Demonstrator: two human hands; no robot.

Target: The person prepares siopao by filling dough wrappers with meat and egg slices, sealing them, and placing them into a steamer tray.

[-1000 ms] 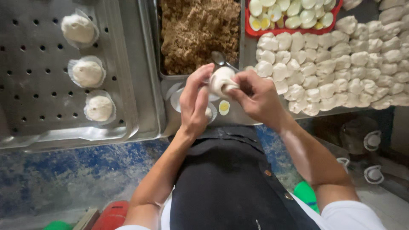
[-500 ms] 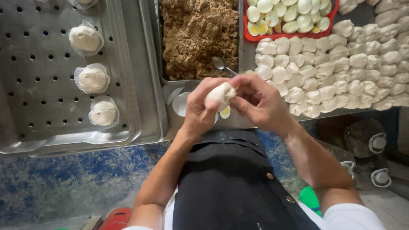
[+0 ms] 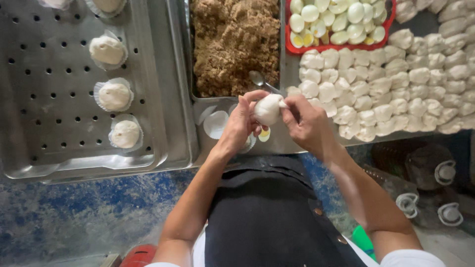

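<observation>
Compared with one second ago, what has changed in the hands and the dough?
The left hand and right hand kept hold of the dough bun; the right fingers went on pinching its edge shut, and the bun looks more closed now. Nothing was let go. The three finished buns on the perforated tray, the brown filling and the dough pieces stayed as they were.

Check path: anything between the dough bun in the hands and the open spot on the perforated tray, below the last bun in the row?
Nothing visible. The dough bun sits between left hand and right hand. Between it and the perforated tray are only the trays' low rims and paper liners. The spot below the nearest bun is bare.
</observation>
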